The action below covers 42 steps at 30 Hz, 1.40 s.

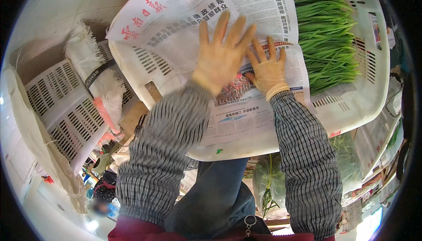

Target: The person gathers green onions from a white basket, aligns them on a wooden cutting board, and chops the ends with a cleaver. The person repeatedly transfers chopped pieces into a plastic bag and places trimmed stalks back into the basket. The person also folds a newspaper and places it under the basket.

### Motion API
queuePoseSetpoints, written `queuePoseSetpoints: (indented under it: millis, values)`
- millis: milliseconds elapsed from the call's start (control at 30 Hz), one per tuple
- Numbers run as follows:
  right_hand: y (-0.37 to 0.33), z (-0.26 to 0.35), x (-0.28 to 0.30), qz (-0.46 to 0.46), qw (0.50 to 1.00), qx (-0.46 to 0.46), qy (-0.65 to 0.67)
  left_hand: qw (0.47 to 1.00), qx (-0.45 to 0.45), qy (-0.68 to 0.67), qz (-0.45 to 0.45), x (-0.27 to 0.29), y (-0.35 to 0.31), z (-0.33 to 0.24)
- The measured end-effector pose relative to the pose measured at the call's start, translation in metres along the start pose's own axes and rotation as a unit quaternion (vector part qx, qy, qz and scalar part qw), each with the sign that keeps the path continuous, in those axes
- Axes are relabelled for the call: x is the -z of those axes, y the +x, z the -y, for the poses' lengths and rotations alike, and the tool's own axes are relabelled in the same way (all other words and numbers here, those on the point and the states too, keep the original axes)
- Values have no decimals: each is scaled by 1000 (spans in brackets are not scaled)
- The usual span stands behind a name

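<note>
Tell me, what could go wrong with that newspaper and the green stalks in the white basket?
The newspaper is thin, and both gloved hands press flat on it: the left hand with fingers spread, the right hand beside it. Pressing or sliding hard might tear or crease it.

The green stalks lie right at the paper's edge in the white basket. Shifting the sheet could drag or bend some, or leave them uncovered.
</note>
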State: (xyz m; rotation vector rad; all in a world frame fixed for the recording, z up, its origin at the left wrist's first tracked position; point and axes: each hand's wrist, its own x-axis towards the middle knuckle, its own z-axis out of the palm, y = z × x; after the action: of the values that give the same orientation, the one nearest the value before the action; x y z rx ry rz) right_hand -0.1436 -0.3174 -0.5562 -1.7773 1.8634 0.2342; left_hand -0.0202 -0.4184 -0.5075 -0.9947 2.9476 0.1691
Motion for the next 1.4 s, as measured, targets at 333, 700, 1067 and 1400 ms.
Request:
queuePoseSetpoints:
  millis: [333,700,1067,1400]
  values:
    - [-9,-16,-1,-91,995,42,13,998,38,36,-37,-55,47,38]
    - [14,-33,-8,-92,996,11,6,998,-23,17,-60,-70,89,50]
    - [9,-47,-16,-185,982,29,-39,994,-34,44,-99,-78,100,28]
    - [-64,-65,61,211,954,1,215,995,-80,8,-51,-71,34,-15]
